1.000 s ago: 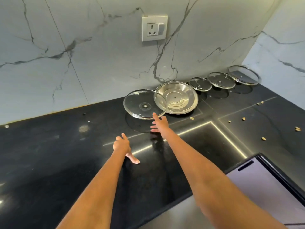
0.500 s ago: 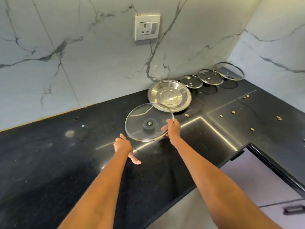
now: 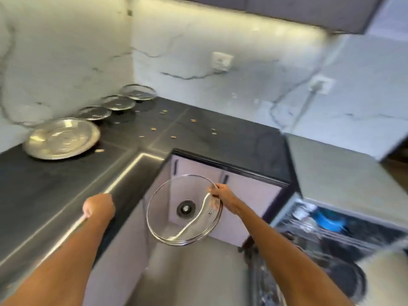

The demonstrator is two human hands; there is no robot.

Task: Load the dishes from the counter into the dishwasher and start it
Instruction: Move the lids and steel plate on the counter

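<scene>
While the right hand [image 3: 220, 193] pinches the rim of a glass lid [image 3: 184, 209] at centre frame, clear of the dark surface [image 3: 44, 191], the left hand [image 3: 98, 205] curls empty at the edge. Lower right, a dishwasher rack [image 3: 331, 226] stands open; a steel plate [image 3: 61, 139] sits upper left.

We record a black counter [image 3: 55, 191] with pale gold flecks [image 3: 173, 137] scattered toward its back corner. The wall [image 3: 198, 62] is white marble with dark grey veins. The plate [image 3: 61, 139] at the counter's left edge is shiny silver. The held lid [image 3: 184, 209] is clear glass, silver-rimmed, with a black centre. Cabinet fronts [image 3: 249, 195] are pale lilac. Something bright blue [image 3: 329, 220] sits in the dishwasher [image 3: 331, 235].
</scene>
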